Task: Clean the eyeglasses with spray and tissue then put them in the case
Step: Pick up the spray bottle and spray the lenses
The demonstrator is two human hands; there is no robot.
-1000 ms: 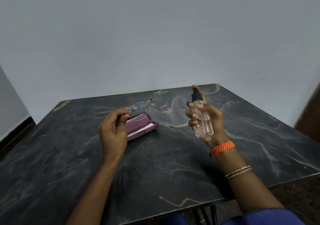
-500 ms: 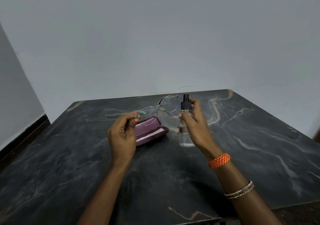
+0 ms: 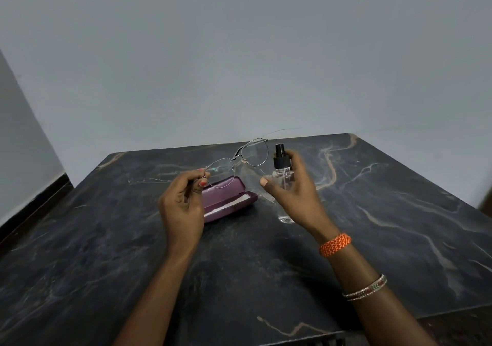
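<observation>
Two hands are raised over a dark marble-patterned table (image 3: 106, 252). The left hand (image 3: 182, 207) pinches the near end of thin silver wire-framed eyeglasses (image 3: 239, 159), holding them in the air above an open maroon hard-shell glasses case (image 3: 229, 199) lying on the table. Just right of the lenses, the right hand (image 3: 295, 194) wraps around a small clear spray bottle with a black nozzle (image 3: 282, 180), held upright, thumb extended.

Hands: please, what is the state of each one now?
Left hand: pinching the eyeglasses at one end.
Right hand: holding the spray bottle upright.
</observation>
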